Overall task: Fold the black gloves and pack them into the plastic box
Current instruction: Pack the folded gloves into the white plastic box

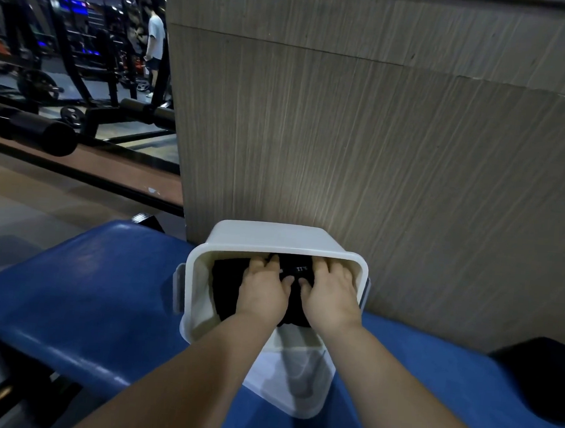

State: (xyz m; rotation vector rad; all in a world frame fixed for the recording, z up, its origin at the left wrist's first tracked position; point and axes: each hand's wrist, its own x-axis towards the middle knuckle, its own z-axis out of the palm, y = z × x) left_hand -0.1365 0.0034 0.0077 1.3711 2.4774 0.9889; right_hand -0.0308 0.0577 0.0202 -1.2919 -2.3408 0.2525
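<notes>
In the head view, the plastic box [190, 276] is seen standing on a blue padded bench [102, 288], its far wall just beside a vertical wood-grain panel [380, 137]. The black gloves [226, 283] are found inside the box, folded into a dark bundle lying on the bottom. The left hand [264, 289] and the right hand [330, 294] are laid side by side on the bundle, palms down. Their fingers are spread and nearly straight, pressing on the fabric and gripping nothing. Most of the opening is taken up by the two hands. A pale strip of bare bottom is left between the gloves and the left wall, while the right hand is close against the right wall.

The box is white, smooth and round-cornered, with a clip on each side. A flat white plastic piece [296, 382], probably the lid, lies on the bench at the near side, partly under the box. The gloves are matte, with small pale print. The bench covering is glossy and rounded at its left edge, beyond which a pale floor [24, 202] is seen. Dark gym equipment [48, 97] and a standing person [154, 37] are seen at upper left.
</notes>
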